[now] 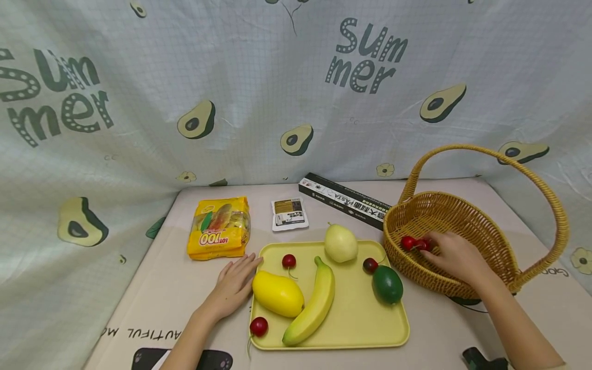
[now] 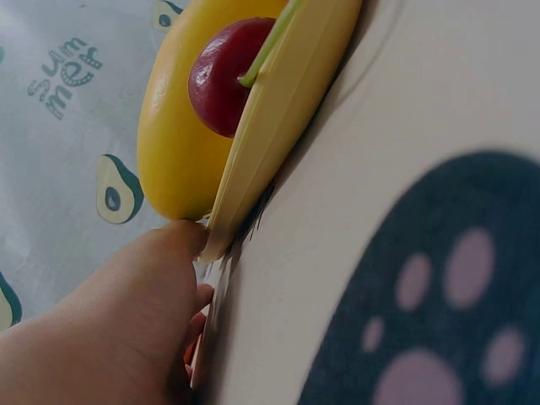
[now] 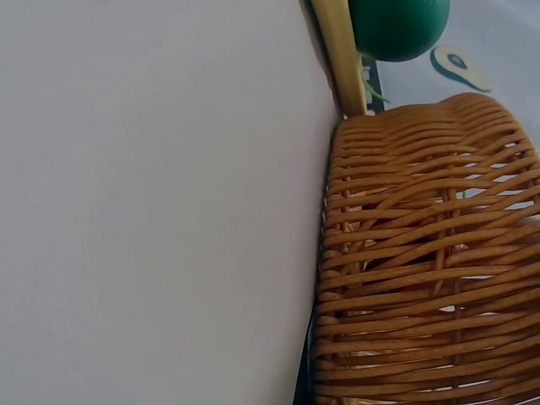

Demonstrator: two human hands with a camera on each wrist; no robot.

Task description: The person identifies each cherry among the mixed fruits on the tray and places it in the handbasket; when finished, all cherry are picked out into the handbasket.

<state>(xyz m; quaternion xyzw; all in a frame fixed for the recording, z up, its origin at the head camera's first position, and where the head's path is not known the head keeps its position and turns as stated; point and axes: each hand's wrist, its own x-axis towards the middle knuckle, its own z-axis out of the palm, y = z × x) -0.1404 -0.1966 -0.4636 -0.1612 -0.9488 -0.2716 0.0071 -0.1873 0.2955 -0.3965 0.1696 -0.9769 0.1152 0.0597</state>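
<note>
My left hand point(image 1: 236, 288) lies along the left rim of the yellow tray point(image 1: 351, 329), fingers extended, beside a yellow mango point(image 1: 277, 294). In the left wrist view, the thumb point(image 2: 181, 240) touches the tray's edge near the mango. Over in the wicker basket point(image 1: 462, 210), my right hand point(image 1: 455, 257) has its fingers curled at red cherries point(image 1: 409, 243), pinching one partly hidden by the fingertips. The basket's woven side point(image 3: 430, 253) hides that hand in the right wrist view. On the tray are a banana point(image 1: 319, 303), a pear point(image 1: 340, 243), a green avocado-like fruit point(image 1: 387, 284) and several cherries.
Behind the tray lie a yellow food packet point(image 1: 219, 228), a small white-edged sachet point(image 1: 289, 214) and a long black pasta box point(image 1: 344, 199). The box's end meets the basket's left side. A tall handle point(image 1: 550, 195) arches over the basket. A dark paw-print item point(image 1: 215, 359) lies at the front.
</note>
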